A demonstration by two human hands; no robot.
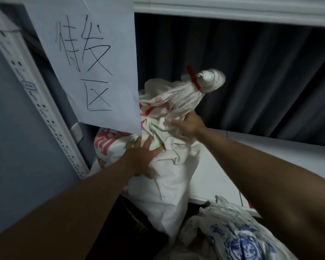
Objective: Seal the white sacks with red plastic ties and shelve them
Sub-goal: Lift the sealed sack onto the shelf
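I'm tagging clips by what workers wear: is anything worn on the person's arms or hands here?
Nothing that shows. The left hand and right hand are bare, with no gloves, rings or bandages visible. Both forearms are bare too, with no sleeve, watch or wristband in view up to the picture's edge. The far side of each wrist is hidden, so a thin band there cannot be ruled out.

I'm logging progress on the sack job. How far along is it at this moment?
Done: the white sack is sealed, a red tie cinching its bunched neck. In hand: the left hand presses flat on its side and the right hand grips the cloth below the neck, with the sack resting on the shelf edge beside a red-printed sack. Left: a blue-printed sack lies below; its seal isn't visible.
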